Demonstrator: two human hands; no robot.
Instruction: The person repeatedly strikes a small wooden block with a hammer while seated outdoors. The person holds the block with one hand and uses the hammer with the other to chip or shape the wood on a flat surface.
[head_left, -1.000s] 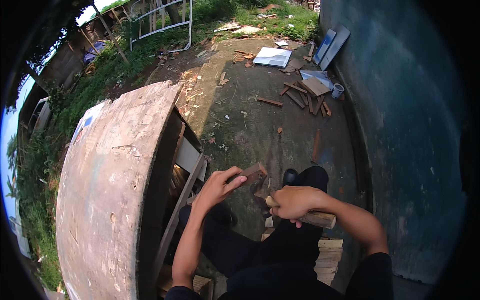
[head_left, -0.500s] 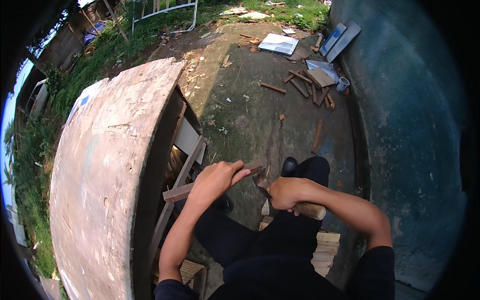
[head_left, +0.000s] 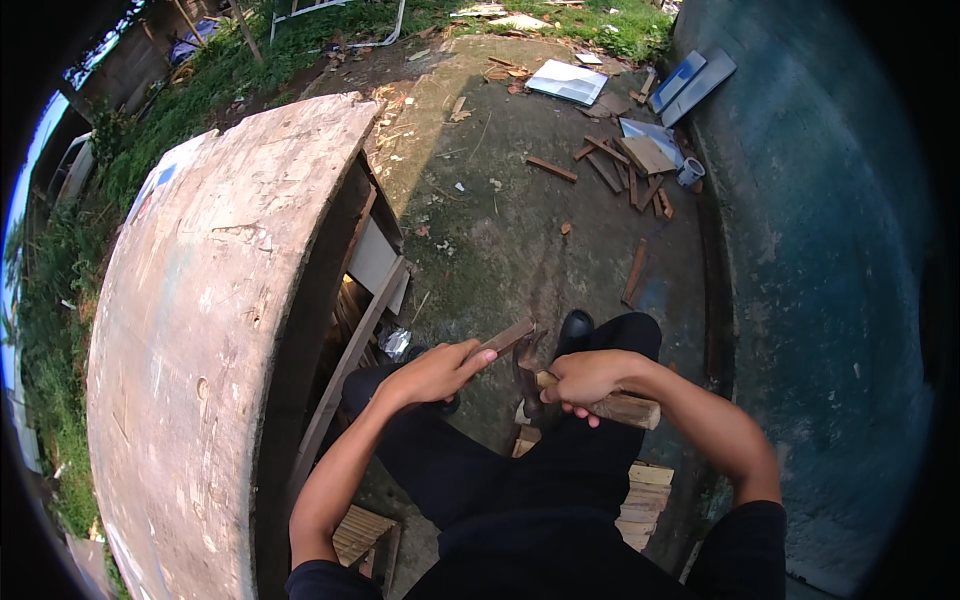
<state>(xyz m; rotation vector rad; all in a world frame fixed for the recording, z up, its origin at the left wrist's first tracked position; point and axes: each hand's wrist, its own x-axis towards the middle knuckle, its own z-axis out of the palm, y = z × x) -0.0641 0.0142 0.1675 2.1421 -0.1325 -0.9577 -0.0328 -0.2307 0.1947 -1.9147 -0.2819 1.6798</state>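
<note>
My left hand [head_left: 437,372] is closed around a narrow wooden strip [head_left: 503,341], whose far end sticks out past my thumb. In my right hand [head_left: 590,380] is a hammer [head_left: 628,409] with a thick wooden handle and a dark, curved metal head. The upper tip of that head meets or nearly meets the strip's far end; whether they touch I cannot tell. Both hands are above my legs, over the concrete floor [head_left: 470,260]. Fingers and palm hide the middle of the handle.
A worn wooden tabletop [head_left: 200,330] stands close on my left, with slats and scraps beneath it. Along the right runs a blue-green wall [head_left: 810,250]. Several wood offcuts [head_left: 640,170] lie ahead near a small can [head_left: 690,172]. Stacked wood pieces [head_left: 648,495] sit below my right leg.
The strip's near end, which stuck out behind my left wrist, no longer shows there. The strip's far end has shifted slightly right and now tilts more upward. The hammer has turned slightly.
</note>
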